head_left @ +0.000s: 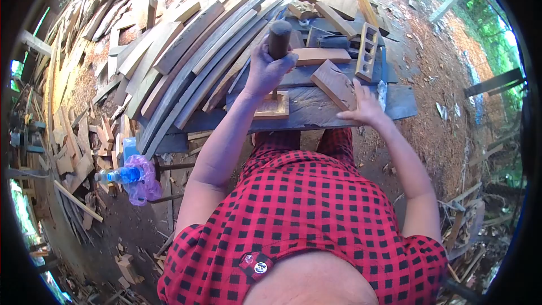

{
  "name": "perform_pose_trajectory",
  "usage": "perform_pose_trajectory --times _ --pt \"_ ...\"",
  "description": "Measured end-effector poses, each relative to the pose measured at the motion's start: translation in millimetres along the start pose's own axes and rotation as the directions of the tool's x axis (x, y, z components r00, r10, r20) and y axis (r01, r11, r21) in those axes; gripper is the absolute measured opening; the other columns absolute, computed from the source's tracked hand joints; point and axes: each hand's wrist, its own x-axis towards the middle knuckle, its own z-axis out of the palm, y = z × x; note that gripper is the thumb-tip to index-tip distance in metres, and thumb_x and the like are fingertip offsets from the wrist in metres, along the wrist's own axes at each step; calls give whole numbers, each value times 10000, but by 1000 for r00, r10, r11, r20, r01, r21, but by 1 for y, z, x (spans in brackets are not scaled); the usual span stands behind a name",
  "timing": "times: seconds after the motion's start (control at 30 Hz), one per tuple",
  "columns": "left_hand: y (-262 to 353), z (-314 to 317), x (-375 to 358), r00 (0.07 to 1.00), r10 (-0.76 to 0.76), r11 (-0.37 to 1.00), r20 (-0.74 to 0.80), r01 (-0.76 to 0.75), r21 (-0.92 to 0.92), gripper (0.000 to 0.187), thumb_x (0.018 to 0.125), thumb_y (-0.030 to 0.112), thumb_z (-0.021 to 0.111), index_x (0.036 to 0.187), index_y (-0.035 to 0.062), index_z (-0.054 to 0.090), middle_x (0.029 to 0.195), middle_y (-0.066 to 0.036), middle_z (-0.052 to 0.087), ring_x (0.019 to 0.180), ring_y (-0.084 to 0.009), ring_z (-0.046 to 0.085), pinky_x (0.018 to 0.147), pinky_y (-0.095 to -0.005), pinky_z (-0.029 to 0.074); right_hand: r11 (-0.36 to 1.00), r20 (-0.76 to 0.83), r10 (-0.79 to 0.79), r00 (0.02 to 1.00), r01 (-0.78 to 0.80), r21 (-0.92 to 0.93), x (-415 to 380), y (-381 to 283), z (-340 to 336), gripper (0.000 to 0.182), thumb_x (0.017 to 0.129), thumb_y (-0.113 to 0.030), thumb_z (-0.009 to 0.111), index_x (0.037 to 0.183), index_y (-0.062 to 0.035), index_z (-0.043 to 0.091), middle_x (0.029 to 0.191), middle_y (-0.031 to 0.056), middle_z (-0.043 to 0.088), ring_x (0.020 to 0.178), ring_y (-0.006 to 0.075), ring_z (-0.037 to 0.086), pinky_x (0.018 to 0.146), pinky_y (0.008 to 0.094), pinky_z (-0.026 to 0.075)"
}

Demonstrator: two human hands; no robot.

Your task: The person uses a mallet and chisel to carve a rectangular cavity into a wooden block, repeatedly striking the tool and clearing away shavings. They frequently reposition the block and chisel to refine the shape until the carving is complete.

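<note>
My left hand (pixel 269 70) is wrapped around the thick dark handle of a chisel (pixel 279 39), held upright. Its thin shaft reaches down to a small hollowed wooden piece (pixel 272 110) at the bench's near edge. Whether the tip touches the wood is hard to tell. My right hand (pixel 366 107) is open at the near end of a reddish wooden block (pixel 333 83), with fingers and thumb spread. The block lies slanted on the dark plank bench (pixel 398 101). Behind it stands a wooden frame with several square openings (pixel 367 51), and a flat board (pixel 322 56) lies to its left.
Long planks (pixel 192 51) are piled along the left of the bench. Lower left hang bottles (pixel 121 175) with a pink plastic bag (pixel 144 181). Scrap wood (pixel 129 269) litters the ground. Bare reddish soil (pixel 429 113) lies to the right, by a mesh fence (pixel 485 51).
</note>
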Motion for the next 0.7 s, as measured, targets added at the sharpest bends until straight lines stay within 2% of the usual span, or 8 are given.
perform_pose_trajectory --times 0.13,0.3,0.37,0.47,0.57,0.63,0.67,0.7 --pt "-2 0 0 1000 -3 1000 10 3 16 202 756 60 690 872 40 525 701 -13 560 569 -76 552 524 -228 460 999 -295 25 955 -37 -35 -3 -6 37 1194 542 -519 834 1469 -81 223 1299 221 409 1191 415 436 1006 495 372" --pt "-7 -4 0 999 -12 1000 42 12 11 237 756 64 688 943 37 545 727 1 571 594 -59 540 538 -220 449 992 -278 59 959 -26 122 14 0 19 910 510 -356 862 1270 -31 483 1157 178 547 1113 322 529 967 414 419" --pt "-7 -3 0 999 -13 1000 41 14 -16 290 754 62 691 1010 32 558 733 13 562 611 -53 536 549 -220 452 766 63 1 998 -41 641 15 -8 -16 767 485 -307 871 1132 -10 585 1038 136 634 995 234 605 903 344 460" --pt "-4 0 1 1000 -14 1000 13 14 23 215 755 83 711 857 55 523 709 -14 568 562 -70 544 523 -227 478 733 -323 -277 905 416 538 2 -60 -106 722 510 -290 867 1120 -5 604 984 100 662 903 183 631 864 322 480" --pt "-5 -1 2 1000 -1 1000 31 2 -7 212 756 78 704 860 56 520 710 -13 569 556 -71 542 522 -226 477 610 -667 -209 715 628 482 -18 -124 -187 551 621 -277 842 1052 -13 621 860 95 660 743 146 648 667 286 518" --pt "-8 -2 2 999 -30 1000 41 29 3 259 754 56 686 965 37 536 749 -1 561 605 -61 533 555 -227 465 353 -689 -317 651 756 552 -17 -146 -220 416 676 -244 819 970 -20 627 714 61 638 554 113 605 489 229 462" --pt "-8 -4 2 997 -59 998 51 58 15 338 752 34 668 1069 19 553 788 10 554 655 -51 523 589 -228 454 476 -536 -304 788 613 631 -19 -152 -227 567 704 -223 748 1194 1 569 1085 125 640 1030 225 640 842 355 539" --pt "-7 -4 2 997 -55 998 48 55 14 338 752 34 668 1069 19 553 788 10 554 655 -51 523 589 -228 454 460 -550 -362 753 657 597 -6 -159 -214 364 683 -216 783 934 -8 621 686 64 628 521 142 597 478 249 457"
